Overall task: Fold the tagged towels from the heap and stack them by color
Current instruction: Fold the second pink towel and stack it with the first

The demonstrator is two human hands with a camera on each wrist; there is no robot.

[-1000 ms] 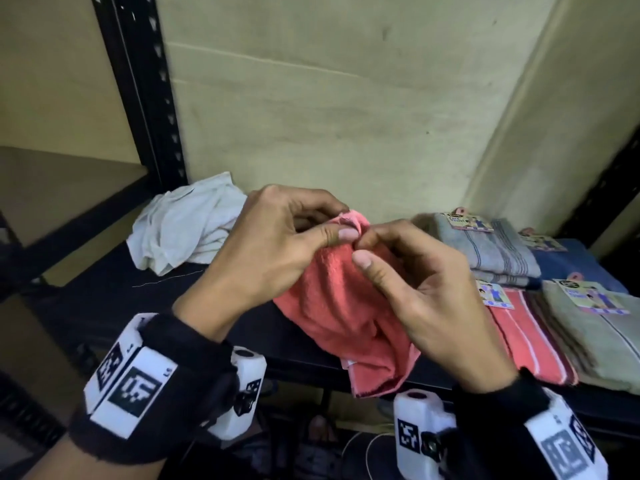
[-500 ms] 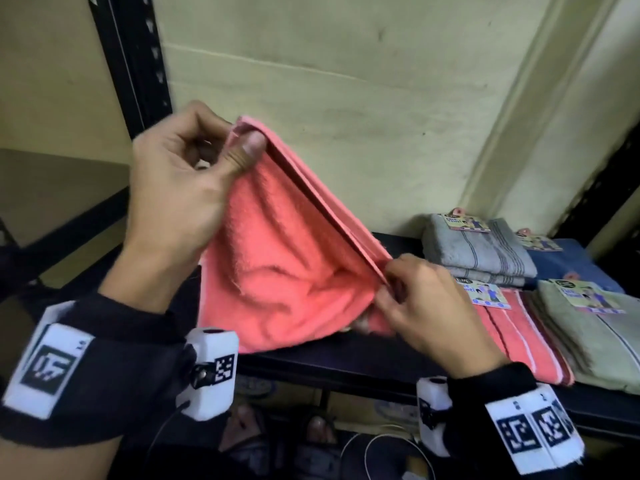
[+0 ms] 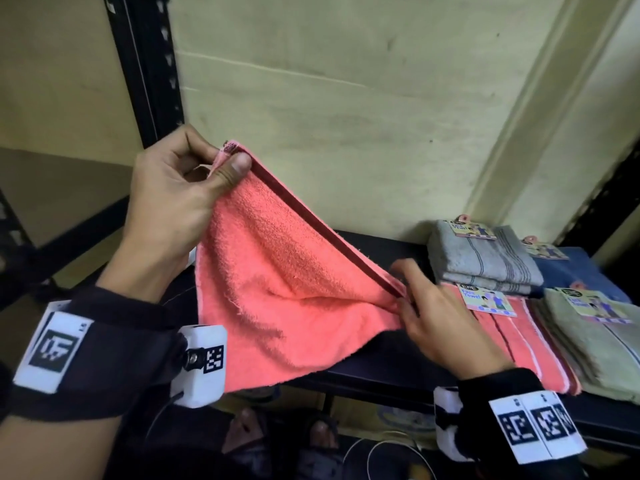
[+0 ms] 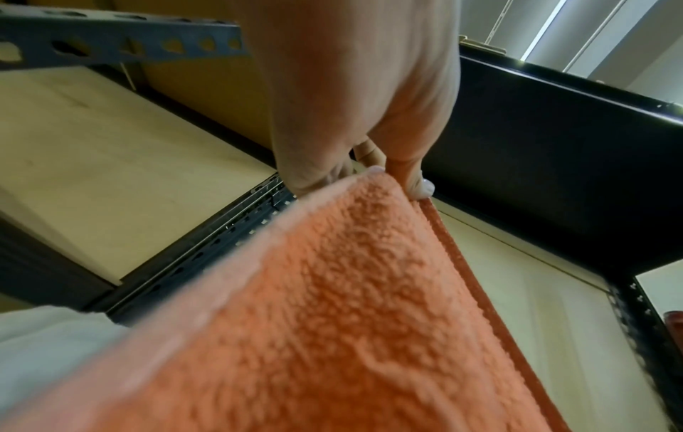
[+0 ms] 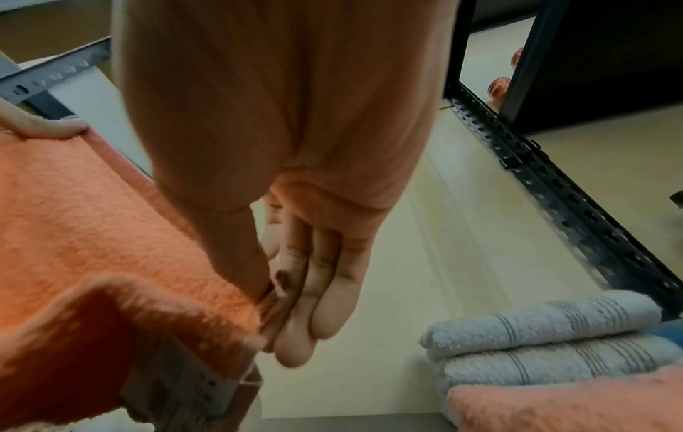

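- A black metal upright post [image 3: 145, 64] of the shelving, punched with a row of holes, rises at the upper left.
- The dark shelf [image 3: 381, 372] runs across the middle, with a front lip along its near edge.
- A pale yellow-green wall [image 3: 329, 109] stands behind the shelf, with a raised vertical strip at the right.
- A light wooden board [image 4: 92, 163] lies on the neighbouring shelf level at left.
- White cables [image 3: 377, 455] curl on the floor below.
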